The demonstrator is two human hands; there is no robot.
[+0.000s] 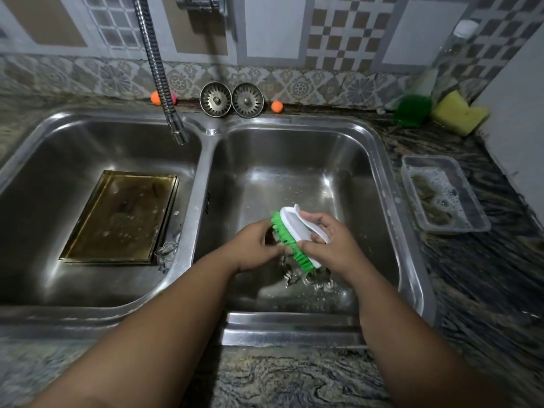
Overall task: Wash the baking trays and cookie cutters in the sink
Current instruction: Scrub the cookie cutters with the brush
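Over the right sink basin (309,160), my right hand (332,245) grips a white scrubbing brush (297,228) with green bristles. The bristles press against a small metal cookie cutter (270,235) that my left hand (253,248) holds; the cutter is mostly hidden by my fingers. Several more metal cookie cutters (309,279) lie on the basin floor just below my hands. A brownish rectangular baking tray (120,216) rests flat in the left basin (44,148), with another cookie cutter (166,253) at its lower right corner.
A flexible faucet hose (164,83) hangs over the left basin. Two sink strainers (231,99) lean on the back wall. A clear plastic tub of soapy water (441,192) sits on the right counter, with a green scrubber (412,108) and a yellow sponge (459,113) behind.
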